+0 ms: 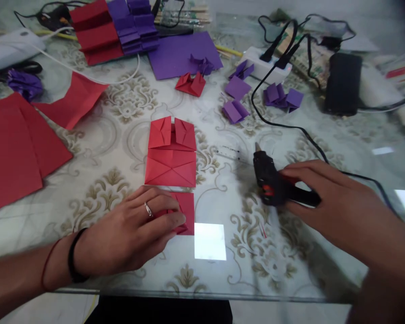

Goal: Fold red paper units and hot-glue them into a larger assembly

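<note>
My right hand (337,202) is closed round a black hot glue gun (272,180), gripping its body, with the nozzle pointing up and away over the table. My left hand (128,234) has its curled fingers on a folded red paper piece (187,207), pressing it near the table's front edge and hiding its left part. Just beyond it lie two more red pieces in a column: a flat one with crossing creases (170,173) and one with two raised flaps (185,132).
Large red sheets (13,148) lie at left beside a creased red sheet (70,101). Small purple folded pieces (236,87) and a small red one (191,84) sit further back. A white power strip (253,60), black cord (299,128) and phone (343,83) occupy the right.
</note>
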